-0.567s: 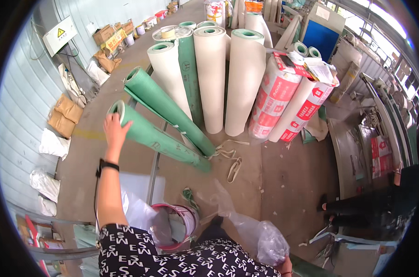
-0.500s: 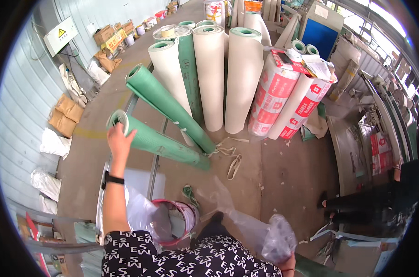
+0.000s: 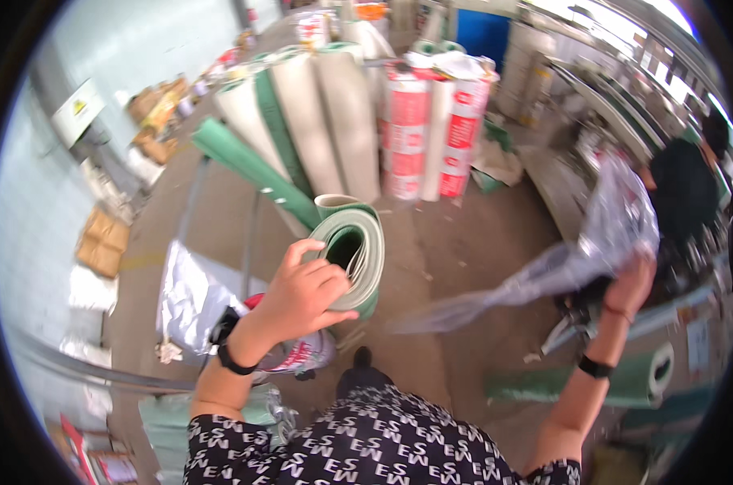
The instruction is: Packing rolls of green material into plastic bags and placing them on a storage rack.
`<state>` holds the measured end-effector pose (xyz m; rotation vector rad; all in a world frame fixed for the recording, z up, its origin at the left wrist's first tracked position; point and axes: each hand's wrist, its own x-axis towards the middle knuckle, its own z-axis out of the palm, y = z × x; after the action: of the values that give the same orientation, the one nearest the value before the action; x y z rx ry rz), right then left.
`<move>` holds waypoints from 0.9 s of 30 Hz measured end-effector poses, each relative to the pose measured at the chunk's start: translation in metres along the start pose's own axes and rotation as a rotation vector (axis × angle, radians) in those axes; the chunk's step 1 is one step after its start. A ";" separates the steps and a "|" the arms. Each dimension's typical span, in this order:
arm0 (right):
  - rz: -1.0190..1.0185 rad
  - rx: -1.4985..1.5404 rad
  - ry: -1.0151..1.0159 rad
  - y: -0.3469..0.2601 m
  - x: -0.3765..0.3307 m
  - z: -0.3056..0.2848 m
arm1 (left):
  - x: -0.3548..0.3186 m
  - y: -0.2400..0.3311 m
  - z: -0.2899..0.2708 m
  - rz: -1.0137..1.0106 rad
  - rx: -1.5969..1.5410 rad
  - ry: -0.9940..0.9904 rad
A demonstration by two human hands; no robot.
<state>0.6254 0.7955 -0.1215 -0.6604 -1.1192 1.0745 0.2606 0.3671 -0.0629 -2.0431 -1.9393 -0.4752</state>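
Note:
My left hand is closed on the rim of a rolled-up green sheet, with fingers over its edge and the thumb along the near side. The roll stands with its open end facing up toward me; its pale inner layers show. My right hand, raised out to the right, grips a clear plastic film. The film bunches above that hand, and a long blurred tail trails left toward the green roll. Behind the held roll, another green roll leans at a slant against upright pale rolls.
Red-and-white wrapped rolls stand farther back. A green roll lies on the floor below my right arm. A bucket is partly hidden under my left forearm. Another person in dark clothing is at the right, near a long machine.
The green roll has swung rightward and more upright in my left hand. My right hand has risen with the plastic film from low near my body. The view has turned right.

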 end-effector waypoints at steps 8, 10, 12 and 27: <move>0.229 -0.444 -0.732 0.046 -0.198 0.056 | 0.019 0.126 0.039 0.255 -0.466 -0.134; 0.516 -0.126 -0.715 0.025 -0.219 0.043 | 0.020 0.142 0.048 0.240 -0.536 -0.140; 0.725 0.084 -0.697 -0.022 -0.218 0.031 | 0.025 0.142 0.055 0.021 -1.010 0.160; 0.544 0.257 -0.768 -0.059 -0.231 -0.031 | 0.003 0.130 0.077 -0.355 -1.616 -0.472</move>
<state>0.6616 0.5627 -0.1695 -0.3428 -1.4424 2.0096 0.3936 0.3956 -0.1290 -2.6321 -2.4693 -2.4670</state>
